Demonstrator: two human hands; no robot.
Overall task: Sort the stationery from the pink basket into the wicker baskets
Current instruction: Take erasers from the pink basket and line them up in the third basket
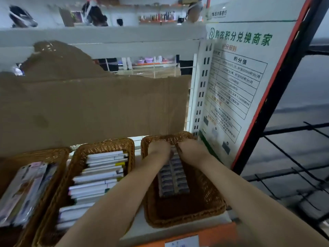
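Three wicker baskets stand side by side on a white shelf. The right wicker basket holds rows of small grey packets. My left hand and my right hand are both inside it at its far end, fingers curled down over the far end of the packets, close together. The middle wicker basket is packed with white boxed pens. The left wicker basket holds flat plastic-wrapped packs. No pink basket is in view.
A brown cardboard sheet stands right behind the baskets. A white printed sign leans at the right of the right wicker basket, against an orange and black rack frame. The shelf front edge is orange.
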